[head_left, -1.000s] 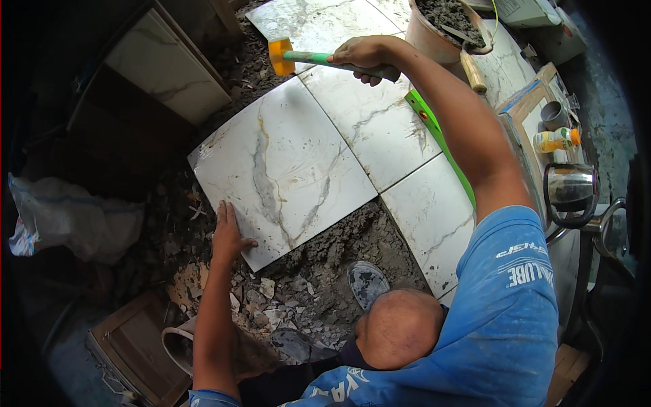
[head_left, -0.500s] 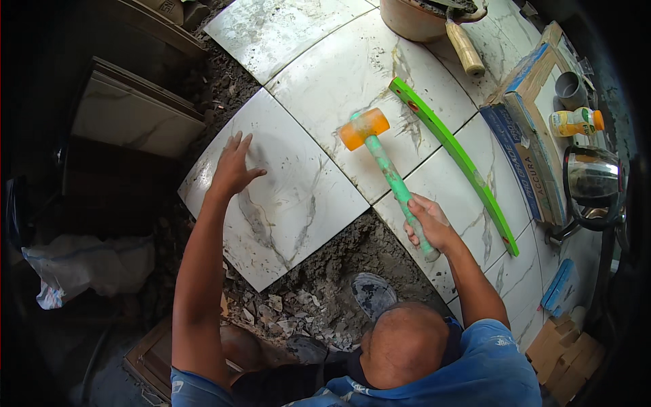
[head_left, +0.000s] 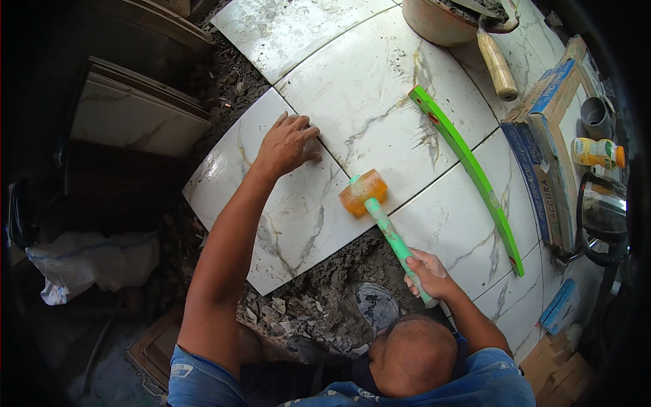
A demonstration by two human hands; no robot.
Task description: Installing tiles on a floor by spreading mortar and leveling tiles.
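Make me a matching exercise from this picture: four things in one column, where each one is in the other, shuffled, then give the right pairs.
Things:
1. mallet
2. level
3. trowel
4. bottle

Places:
A. beside the grey cup
B. lying across the white tiles, untouched
C. gripped in the right hand
D. handle sticking out past the bucket rim

Pairs: 1-C, 2-B, 3-D, 4-A

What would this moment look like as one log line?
left hand: over white tile, near its edge | right hand: holding orange-headed mallet | green level: lying on neighbouring tiles
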